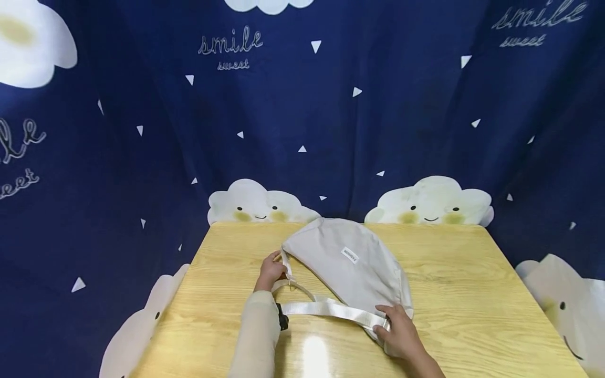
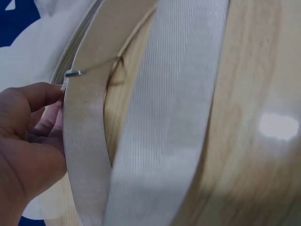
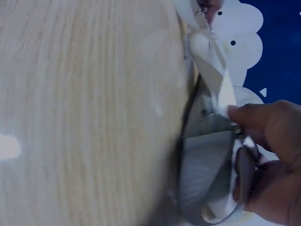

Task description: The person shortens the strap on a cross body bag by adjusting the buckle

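Observation:
A light grey crescent-shaped shoulder bag (image 1: 331,247) with a small white label (image 1: 350,255) lies on the table, its wide pale strap (image 1: 331,310) looped in front of it. At the bag's left end my left hand (image 1: 272,270) pinches the strap close to a metal buckle (image 2: 75,73); in the left wrist view part of the fingers is hidden behind the webbing. My right hand (image 1: 402,333) is at the bag's near right end, thumb and fingers gripping the strap by its fitting. The right wrist view is blurred around that hand (image 3: 277,155).
Under the bag is a light wooden table (image 1: 227,252), with a bright glare spot near its front. A dark blue curtain (image 1: 283,121) with clouds and white triangles hangs behind and at both sides. A black band (image 1: 282,317) sits at my left wrist.

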Tool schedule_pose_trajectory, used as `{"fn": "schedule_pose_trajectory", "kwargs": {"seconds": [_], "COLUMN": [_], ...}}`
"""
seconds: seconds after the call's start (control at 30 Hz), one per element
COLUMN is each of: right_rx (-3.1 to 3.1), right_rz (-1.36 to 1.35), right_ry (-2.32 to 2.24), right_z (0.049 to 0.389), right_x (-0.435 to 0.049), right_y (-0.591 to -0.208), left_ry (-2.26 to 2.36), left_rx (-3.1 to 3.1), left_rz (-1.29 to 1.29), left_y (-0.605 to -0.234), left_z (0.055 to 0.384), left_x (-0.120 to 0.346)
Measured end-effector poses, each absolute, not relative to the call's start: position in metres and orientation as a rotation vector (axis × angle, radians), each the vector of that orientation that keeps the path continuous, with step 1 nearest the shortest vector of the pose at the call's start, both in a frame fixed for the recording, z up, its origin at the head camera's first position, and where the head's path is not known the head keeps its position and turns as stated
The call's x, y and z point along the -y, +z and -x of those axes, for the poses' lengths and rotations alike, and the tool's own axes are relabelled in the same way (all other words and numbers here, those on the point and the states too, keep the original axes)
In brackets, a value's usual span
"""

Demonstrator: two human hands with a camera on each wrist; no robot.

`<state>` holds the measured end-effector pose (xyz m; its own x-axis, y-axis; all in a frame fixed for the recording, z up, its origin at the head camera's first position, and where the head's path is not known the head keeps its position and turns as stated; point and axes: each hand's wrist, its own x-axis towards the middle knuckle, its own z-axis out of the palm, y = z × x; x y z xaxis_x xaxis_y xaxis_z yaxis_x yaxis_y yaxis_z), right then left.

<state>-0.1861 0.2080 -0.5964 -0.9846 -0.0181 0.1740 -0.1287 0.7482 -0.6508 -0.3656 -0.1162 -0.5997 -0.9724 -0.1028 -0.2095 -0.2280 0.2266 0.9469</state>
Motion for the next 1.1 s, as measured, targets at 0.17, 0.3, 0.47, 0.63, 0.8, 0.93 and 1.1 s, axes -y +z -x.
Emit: {"fn": "schedule_pose_trajectory", "kwargs": {"seconds": [0.17,0.3,0.47,0.63,0.8,0.93,1.1], "right_rx": [2.902,2.948,2.922,2.814,2.626,2.535,2.606], "right_rz": [-0.108,-0.053,-0.017,-0.074,-0.128,-0.138,-0.073], "right_ry": [0.891,0.783,0.683,0.606,0.639,0.684,0.710], "right_z": [0.185,0.189,0.196,0.196,0.197,0.200,0.204], "right_x": [-0.215,-0.233,-0.259,-0.278,-0.303,-0.323,-0.332], "right_y": [-0.584,-0.580,-0.580,-0.582,-0.590,-0.599,-0.601], "left_ry": [1.748,1.708,1.740,1.751,1.777,1.812,1.787], "left_rx": [-2.510,-2.535,-2.485,-2.526,-2.554,-2.526,-2.568], "left_rz": [0.286,0.279,0.246,0.249,0.245,0.207,0.235], "left_y": [-0.601,-0.600,-0.604,-0.611,-0.612,-0.610,-0.606], "left_z": [0.362,0.362,0.360,0.357,0.354,0.352,0.347], "left_x": [0.124,0.127,0.129,0.132,0.133,0.131,0.127]}}
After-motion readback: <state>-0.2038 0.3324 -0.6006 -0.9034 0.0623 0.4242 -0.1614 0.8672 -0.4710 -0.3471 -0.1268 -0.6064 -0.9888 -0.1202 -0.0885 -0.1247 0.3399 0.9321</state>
